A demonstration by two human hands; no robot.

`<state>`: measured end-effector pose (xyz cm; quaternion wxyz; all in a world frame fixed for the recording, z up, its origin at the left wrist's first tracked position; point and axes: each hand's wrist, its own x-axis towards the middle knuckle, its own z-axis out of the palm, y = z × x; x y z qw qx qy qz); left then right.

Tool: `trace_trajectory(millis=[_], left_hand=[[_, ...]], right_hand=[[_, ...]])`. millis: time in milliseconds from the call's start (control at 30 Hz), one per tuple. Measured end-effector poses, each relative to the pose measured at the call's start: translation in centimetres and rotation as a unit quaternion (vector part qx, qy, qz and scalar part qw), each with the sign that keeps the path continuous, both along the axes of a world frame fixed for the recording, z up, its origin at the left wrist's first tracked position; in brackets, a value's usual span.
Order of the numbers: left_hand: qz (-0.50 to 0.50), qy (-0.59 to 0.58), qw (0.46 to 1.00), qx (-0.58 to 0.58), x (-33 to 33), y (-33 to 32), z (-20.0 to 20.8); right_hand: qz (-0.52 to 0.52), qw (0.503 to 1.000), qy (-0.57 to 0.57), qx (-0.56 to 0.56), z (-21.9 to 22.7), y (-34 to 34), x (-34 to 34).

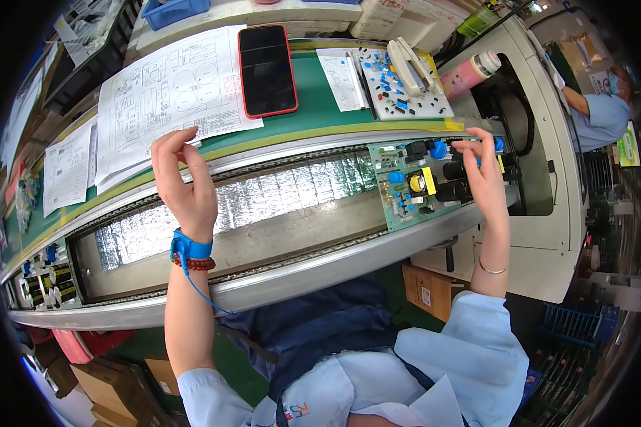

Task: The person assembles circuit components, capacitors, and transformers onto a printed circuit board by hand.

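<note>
My left hand (183, 183) hovers over the rear rail of the conveyor, beside the printed sheets. Its fingers are loosely bent and apart, with nothing seen in them. A blue wrist strap (192, 246) with a coiled-off cord circles that wrist. My right hand (486, 178) is over the right part of a green circuit board (395, 213), fingers spread near a blue disc-shaped component (439, 149). Whether the fingertips touch any part cannot be made out. Black cylindrical capacitors and a yellow transformer (422, 181) stand on the board, partly hidden by this hand.
The metal conveyor (299, 274) runs across in front of me, with more boards (46, 286) at its left end. Behind it lie drawings (171, 99), a red-edged phone (267, 71) and a white tray of loose components (406, 107). A pink bottle (470, 74) stands by a machine housing (548, 242).
</note>
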<state>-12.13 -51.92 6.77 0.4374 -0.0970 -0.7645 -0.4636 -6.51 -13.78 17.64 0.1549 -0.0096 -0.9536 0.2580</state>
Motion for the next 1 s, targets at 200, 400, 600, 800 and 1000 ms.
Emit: trace_trajectory(millis=[200,400,600,800,1000], left_hand=[[-0.004,0.004,1.0,-0.001,-0.1,0.1,0.2],[-0.006,0.023,1.0,0.011,-0.4,0.2,0.0],[0.0,0.001,1.0,0.003,-0.3,0.1,-0.1],[-0.004,0.011,1.0,0.006,-0.2,0.1,0.0],[-0.02,0.027,0.999,0.014,-0.3,0.4,0.2]], right_hand=[[-0.052,0.997,-0.035,-0.055,-2.1,5.7,0.2],[-0.12,0.983,-0.067,-0.118,-2.7,7.0,0.5],[-0.136,0.978,-0.098,-0.125,-3.2,8.4,1.0],[-0.15,0.975,-0.091,-0.139,-3.2,7.7,1.0],[-0.137,0.962,-0.115,-0.209,-3.2,5.5,1.3]])
